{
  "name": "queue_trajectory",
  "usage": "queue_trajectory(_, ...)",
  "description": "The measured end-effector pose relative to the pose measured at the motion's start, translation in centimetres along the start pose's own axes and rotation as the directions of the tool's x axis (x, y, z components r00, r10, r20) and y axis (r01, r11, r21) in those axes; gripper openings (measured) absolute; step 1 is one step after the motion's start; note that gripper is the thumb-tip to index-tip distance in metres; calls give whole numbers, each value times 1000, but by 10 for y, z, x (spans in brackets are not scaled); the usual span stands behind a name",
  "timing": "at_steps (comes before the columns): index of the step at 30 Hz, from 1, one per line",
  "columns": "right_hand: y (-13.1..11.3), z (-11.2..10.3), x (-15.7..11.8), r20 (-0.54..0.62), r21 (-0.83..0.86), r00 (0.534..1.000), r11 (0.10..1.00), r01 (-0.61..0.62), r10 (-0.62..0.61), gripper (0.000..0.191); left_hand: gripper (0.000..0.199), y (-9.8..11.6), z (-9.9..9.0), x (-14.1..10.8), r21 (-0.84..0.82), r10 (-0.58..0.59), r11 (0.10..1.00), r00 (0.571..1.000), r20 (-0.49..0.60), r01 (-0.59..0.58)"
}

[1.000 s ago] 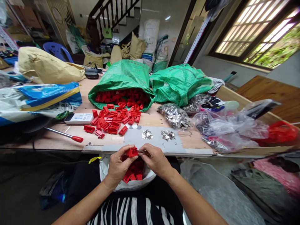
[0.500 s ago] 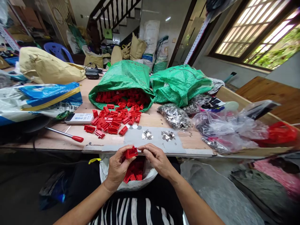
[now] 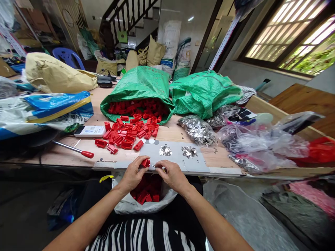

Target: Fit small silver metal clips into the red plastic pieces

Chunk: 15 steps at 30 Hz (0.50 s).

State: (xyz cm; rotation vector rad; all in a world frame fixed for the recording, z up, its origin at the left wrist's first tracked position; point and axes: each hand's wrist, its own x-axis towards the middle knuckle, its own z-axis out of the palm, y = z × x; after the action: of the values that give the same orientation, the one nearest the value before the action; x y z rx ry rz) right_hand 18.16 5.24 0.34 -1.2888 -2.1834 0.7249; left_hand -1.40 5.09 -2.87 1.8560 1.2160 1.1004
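Near the table's front edge, my left hand (image 3: 134, 176) is closed on a small red plastic part (image 3: 146, 163). Facing it, my right hand (image 3: 172, 174) pinches a thin, dark, metallic-looking piece (image 3: 154, 166) that points toward the red part. Whether the two touch is too small to tell. Beneath both hands, a white sack (image 3: 167, 201) in my lap holds more red plastic parts (image 3: 145, 195). Two small piles of shiny metal pieces, a left pile (image 3: 165, 150) and a right pile (image 3: 189, 151), lie on a grey sheet (image 3: 150, 153) just beyond my hands.
A heap of red parts (image 3: 125, 134) spills from a green woven sack (image 3: 141, 78). Another green sack (image 3: 204, 90) and a clear bag of metal pieces (image 3: 197, 129) lie rightward. At left are a white box (image 3: 90, 131) and a red-tipped lever (image 3: 86, 154). Plastic bags (image 3: 256, 139) fill a wooden tray.
Both hands have moved slightly up toward the table edge. The red part has turned in my left fingers, and the thin piece in my right fingers now shows clearly.
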Motion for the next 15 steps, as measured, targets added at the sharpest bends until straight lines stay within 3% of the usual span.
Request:
queue_trajectory(9, 8, 6, 8, 49, -49, 997, 997, 59, -57, 15, 44, -6, -7, 10, 35, -10, 999, 994, 108, 6)
queue_trajectory(15, 11, 9, 10, 64, -63, 996, 996, 70, -66, 16, 36, -4, -12, 15, 34, -49, 998, 988, 143, 45)
